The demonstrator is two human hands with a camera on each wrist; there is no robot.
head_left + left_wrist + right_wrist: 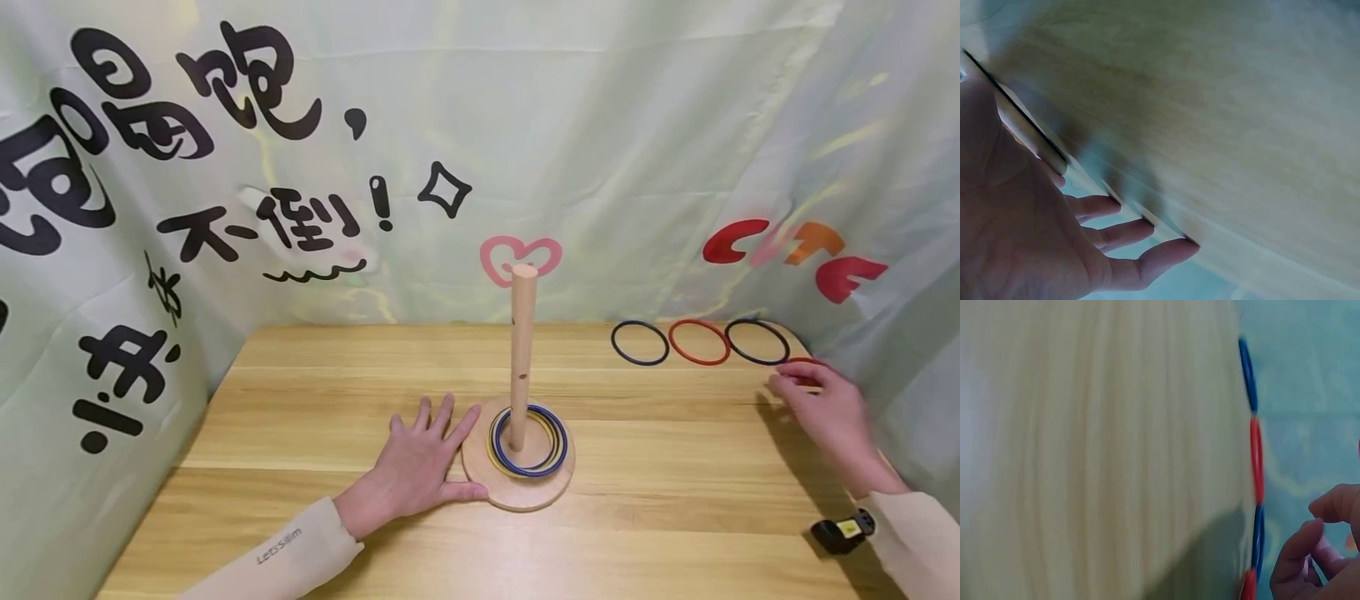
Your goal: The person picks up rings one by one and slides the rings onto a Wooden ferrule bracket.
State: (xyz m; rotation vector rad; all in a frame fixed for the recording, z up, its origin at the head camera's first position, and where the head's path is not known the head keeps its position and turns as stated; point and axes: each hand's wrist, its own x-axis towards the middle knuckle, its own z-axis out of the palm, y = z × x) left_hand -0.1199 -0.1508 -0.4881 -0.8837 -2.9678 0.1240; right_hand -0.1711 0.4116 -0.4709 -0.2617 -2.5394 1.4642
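My left hand [420, 462] lies flat on the table, fingers spread, with thumb and index finger at the left edge of a round wooden base [521, 497]. A tall wooden peg [522, 358] rises from that base. Around its foot lie several rings, a blue ring [566, 446] uppermost with yellow below. Off to the right, my right hand [828, 408] is just above a red ring [806, 361] at the table's far right corner. The right wrist view shows a gap between thumb and index finger [1332, 503], with nothing held; that red ring [1248, 586] lies below them.
Along the back edge, left of the right hand, lie a blue ring [640, 322], another red ring [699, 321] and a dark blue ring [757, 320] in a row. A printed curtain [615, 167] hangs behind and beside the wooden table [645, 533].
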